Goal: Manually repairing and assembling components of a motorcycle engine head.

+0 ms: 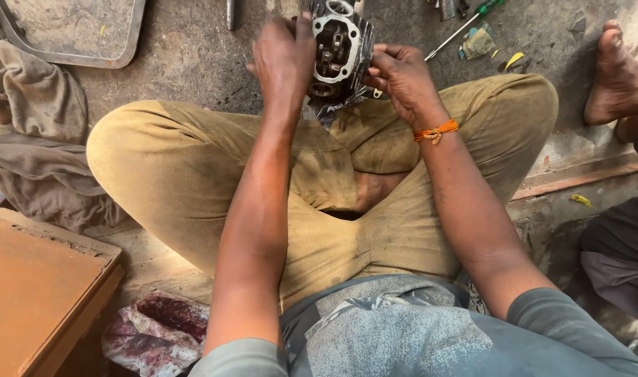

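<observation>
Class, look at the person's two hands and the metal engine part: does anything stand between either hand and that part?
Nothing visible does. The left hand and the right hand both grip the engine part directly, one on each side, above the crossed legs. The screwdriver lies apart on the ground.

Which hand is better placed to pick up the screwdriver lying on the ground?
Probably the right. The screwdriver lies up and to the right of the engine part, on the side of the right hand. The left hand grips the part's far side and would have to cross over it.
</observation>
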